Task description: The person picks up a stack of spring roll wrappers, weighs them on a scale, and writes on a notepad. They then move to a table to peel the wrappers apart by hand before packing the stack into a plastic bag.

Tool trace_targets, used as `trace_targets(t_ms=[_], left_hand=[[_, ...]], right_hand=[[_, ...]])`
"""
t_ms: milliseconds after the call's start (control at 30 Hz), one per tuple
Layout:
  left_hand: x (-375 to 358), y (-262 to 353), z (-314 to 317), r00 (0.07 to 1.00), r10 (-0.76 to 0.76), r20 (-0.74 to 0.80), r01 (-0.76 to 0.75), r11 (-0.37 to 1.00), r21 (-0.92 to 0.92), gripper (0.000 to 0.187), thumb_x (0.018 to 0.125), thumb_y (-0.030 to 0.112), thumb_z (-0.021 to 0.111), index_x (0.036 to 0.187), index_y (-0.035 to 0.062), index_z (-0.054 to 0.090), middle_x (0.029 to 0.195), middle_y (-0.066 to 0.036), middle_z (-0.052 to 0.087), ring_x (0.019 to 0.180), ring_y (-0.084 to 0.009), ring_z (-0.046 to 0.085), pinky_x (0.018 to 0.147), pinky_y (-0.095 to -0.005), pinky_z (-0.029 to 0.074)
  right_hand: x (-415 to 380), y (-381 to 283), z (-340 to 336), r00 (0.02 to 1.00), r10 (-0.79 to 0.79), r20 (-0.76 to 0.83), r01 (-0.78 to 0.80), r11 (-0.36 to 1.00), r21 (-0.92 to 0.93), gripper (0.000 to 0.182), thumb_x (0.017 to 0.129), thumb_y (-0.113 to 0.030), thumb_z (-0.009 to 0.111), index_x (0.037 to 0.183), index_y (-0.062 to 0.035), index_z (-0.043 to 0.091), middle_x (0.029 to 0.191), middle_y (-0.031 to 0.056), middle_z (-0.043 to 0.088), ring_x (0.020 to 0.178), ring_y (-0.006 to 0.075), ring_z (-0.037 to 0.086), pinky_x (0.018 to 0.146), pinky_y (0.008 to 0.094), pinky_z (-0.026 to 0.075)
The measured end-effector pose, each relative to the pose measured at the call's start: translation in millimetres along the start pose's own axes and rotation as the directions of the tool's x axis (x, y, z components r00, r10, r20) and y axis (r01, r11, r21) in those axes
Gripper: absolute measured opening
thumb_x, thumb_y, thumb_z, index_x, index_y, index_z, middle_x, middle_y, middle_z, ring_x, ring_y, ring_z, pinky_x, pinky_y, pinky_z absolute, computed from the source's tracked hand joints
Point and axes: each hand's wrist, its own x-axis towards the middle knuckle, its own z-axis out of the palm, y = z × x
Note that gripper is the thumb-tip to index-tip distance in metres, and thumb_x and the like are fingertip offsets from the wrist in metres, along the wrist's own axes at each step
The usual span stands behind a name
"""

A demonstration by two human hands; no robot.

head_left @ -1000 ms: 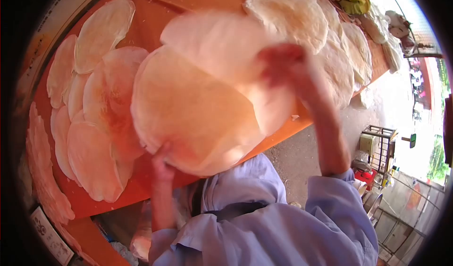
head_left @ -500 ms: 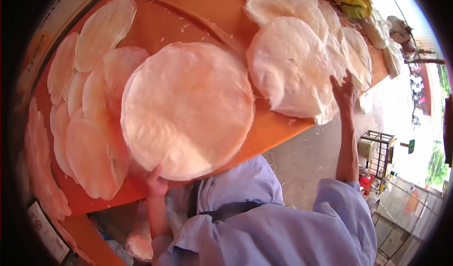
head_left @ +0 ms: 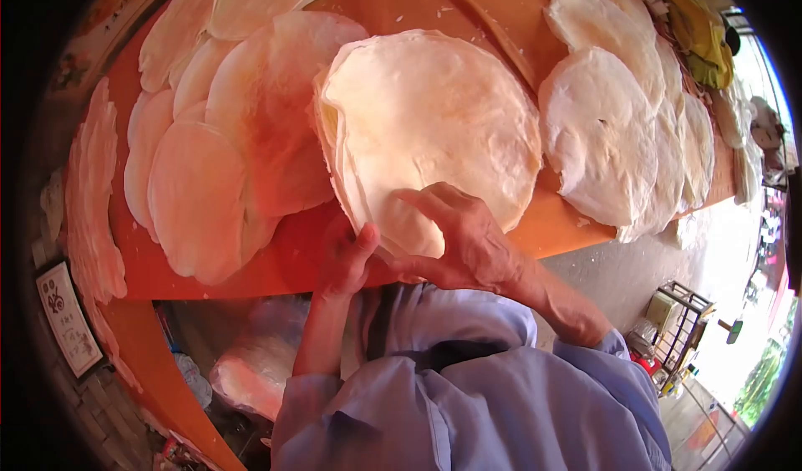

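Note:
A stack of thin, pale round sheets [head_left: 451,103], like large flatbreads, lies at the orange table's front edge. Its left rim shows several layers, slightly fanned. My left hand [head_left: 344,258] grips the near left rim, thumb on top and the other fingers hidden beneath. Over the near edge is my right hand [head_left: 476,241], its index finger touching the top sheet and its thumb spread apart, close to the left hand. The right hand's other fingers are partly hidden.
More round sheets [head_left: 196,199] overlap on the left, and another overlapping group [head_left: 597,137] lies on the right. A yellow bag [head_left: 697,24] sits at the far right corner. Below the table is a plastic-wrapped bundle [head_left: 251,379]; a metal rack [head_left: 678,329] stands to the right.
My right hand has come from the right-hand sheets to the middle stack. My left hand now grips the rim, and the stack's left layers have separated. The view has shifted.

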Motion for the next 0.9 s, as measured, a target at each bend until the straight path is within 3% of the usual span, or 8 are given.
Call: trace_targets(t_ms=[167,200,333,567,633,667,767,900], left_hand=[[0,-5,-4,0.999,-0.024,-0.049,0.021,0.998,-0.067,0.054,0.096,0.035,0.056,0.132,-0.0026,0.046,0.126,-0.008,0.055,0.115,-0.0166,0.051,0.098,-0.0313,0.04],[0,1,1,0.998,-0.025,-0.059,0.021,0.997,-0.068,0.053,0.096,0.034,0.055,0.133,-0.0026,0.045,0.127,-0.008,0.055,0.115,-0.017,0.051,0.098,-0.0317,0.04],[0,3,1,0.979,-0.01,-0.204,0.011,1.0,0.002,0.051,0.096,0.029,0.055,0.135,-0.0023,0.043,0.128,-0.008,0.054,0.115,-0.0187,0.051,0.099,-0.0334,0.04],[-5,-4,-6,0.963,0.015,-0.271,0.004,0.998,0.068,0.05,0.092,0.027,0.06,0.131,-0.0021,0.046,0.124,-0.008,0.056,0.113,-0.0181,0.053,0.095,-0.032,0.043],[-3,-9,5,0.933,0.034,-0.358,0.001,0.995,0.1,0.051,0.092,0.028,0.061,0.13,-0.002,0.047,0.123,-0.009,0.057,0.112,-0.0183,0.054,0.094,-0.0314,0.044],[-7,-10,-5,0.965,-0.054,-0.256,0.051,0.999,-0.017,0.051,0.092,0.029,0.06,0.131,-0.0015,0.046,0.123,-0.009,0.056,0.112,-0.0195,0.054,0.092,-0.032,0.045],[-8,-3,11,0.966,-0.032,-0.256,-0.005,0.99,-0.143,0.053,0.093,0.032,0.059,0.132,-0.0009,0.045,0.123,-0.01,0.056,0.111,-0.0204,0.055,0.092,-0.0327,0.046],[-6,-6,13,0.982,0.082,-0.168,-0.085,0.996,-0.015,0.057,0.093,0.036,0.06,0.132,-0.0022,0.044,0.123,-0.011,0.056,0.11,-0.0201,0.055,0.092,-0.0327,0.046]], right_hand=[[0,13,-4,0.976,0.142,0.164,-0.16,0.982,0.1,0.022,0.07,-0.013,0.076,0.087,-0.0009,0.068,0.073,0.0162,0.063,0.073,0.03,0.065,0.062,0.0343,0.051],[1,10,-4,0.964,0.209,0.167,-0.236,0.958,0.164,0.011,0.078,-0.01,0.072,0.078,0.0002,0.068,0.07,0.0103,0.064,0.071,0.0175,0.063,0.063,0.0286,0.049],[-2,35,-14,0.822,0.503,0.268,-0.57,0.715,0.405,0.016,0.088,-0.014,0.066,0.084,0.002,0.064,0.07,0.0017,0.059,0.073,0.0051,0.052,0.065,0.0252,0.044],[-9,36,8,0.892,0.402,-0.205,-0.369,0.911,0.184,0.017,0.089,-0.012,0.064,0.092,0.0022,0.056,0.071,0.0116,0.06,0.058,0.015,0.056,0.054,0.0291,0.046],[-9,29,21,0.973,0.213,-0.089,-0.206,0.975,0.086,0.027,0.085,-0.021,0.07,0.095,-0.0005,0.056,0.076,0.0166,0.064,0.063,0.031,0.066,0.055,0.037,0.052],[-7,22,24,0.988,0.151,-0.036,-0.148,0.987,0.068,0.03,0.084,-0.025,0.071,0.096,-0.0009,0.057,0.077,0.0176,0.064,0.067,0.0328,0.066,0.058,0.0384,0.052],[-7,18,28,0.994,0.102,0.039,-0.106,0.989,0.101,0.042,0.079,-0.035,0.075,0.097,0.0001,0.061,0.082,0.0206,0.064,0.075,0.0368,0.065,0.066,0.0398,0.053],[-5,12,20,0.995,0.084,0.057,-0.089,0.991,0.097,0.036,0.077,-0.03,0.077,0.09,0.0015,0.065,0.084,0.0192,0.064,0.074,0.035,0.064,0.064,0.0379,0.053]])
